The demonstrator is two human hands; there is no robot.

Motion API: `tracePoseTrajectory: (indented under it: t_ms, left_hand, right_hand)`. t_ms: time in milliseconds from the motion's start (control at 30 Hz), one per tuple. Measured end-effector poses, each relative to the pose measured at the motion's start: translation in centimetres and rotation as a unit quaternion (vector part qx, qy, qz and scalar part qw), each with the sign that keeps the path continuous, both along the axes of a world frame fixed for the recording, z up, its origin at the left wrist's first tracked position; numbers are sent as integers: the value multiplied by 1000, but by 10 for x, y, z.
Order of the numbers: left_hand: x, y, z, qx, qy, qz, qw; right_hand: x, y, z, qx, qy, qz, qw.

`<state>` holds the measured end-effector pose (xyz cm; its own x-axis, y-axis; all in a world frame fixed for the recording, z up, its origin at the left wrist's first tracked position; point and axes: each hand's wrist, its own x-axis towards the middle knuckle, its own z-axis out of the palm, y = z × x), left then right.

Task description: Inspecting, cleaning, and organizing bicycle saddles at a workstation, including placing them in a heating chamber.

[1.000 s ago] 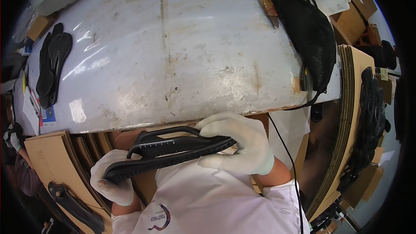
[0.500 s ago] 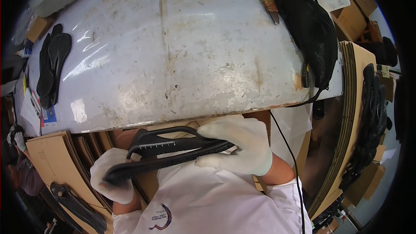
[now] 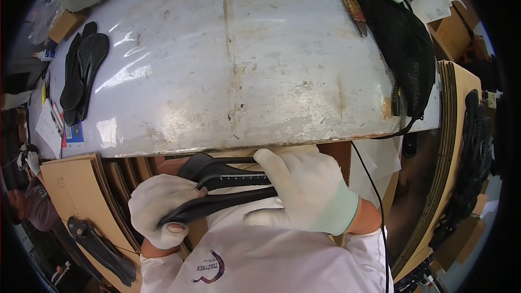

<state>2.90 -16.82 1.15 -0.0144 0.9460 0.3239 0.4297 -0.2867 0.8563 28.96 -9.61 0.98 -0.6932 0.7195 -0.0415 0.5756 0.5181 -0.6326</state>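
Both my hands wear white knit gloves and hold a pair of long black shoe soles [image 3: 220,201] below the table's front edge. My left hand [image 3: 158,206] is closed around their left end, one fingertip showing through the glove. My right hand [image 3: 306,190] grips the right end, fingers over the top and thumb below, covering that end. White marks run along the side of the upper piece [image 3: 233,178]. A gap shows between the two pieces. More black soles [image 3: 84,73] lie overlapping on the table's left side.
The scuffed pale table [image 3: 179,81] lies ahead. A black bag [image 3: 401,49] and a worn wooden-handled tool [image 3: 350,5] rest at its right. Cardboard boxes [image 3: 70,195] flank me, one with a black sole [image 3: 103,249]. A black cable [image 3: 372,195] hangs beside my right arm. Another person [image 3: 40,206] is far left.
The soles have shifted slightly right and turned in my hands. My left hand has moved right and up, and my right hand's fingers have spread further over the upper piece. The view has shifted.
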Motion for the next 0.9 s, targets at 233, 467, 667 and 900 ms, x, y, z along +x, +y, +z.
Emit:
tracePoseTrajectory:
  t_ms: [233,467,667,900]
  left_hand:
    - [-5,9,5,51,72,-95,992]
    - [-10,38,-7,57,41,-191,979]
    - [10,34,-9,-66,-49,-104,991]
    - [11,34,-12,-88,-148,-79,982]
  right_hand:
    - [-3,9,2,22,-14,-4,1000]
    - [4,6,10,123,-17,-62,990]
    - [7,11,13,222,-88,-131,962]
    - [-4,5,25,219,-140,-141,955]
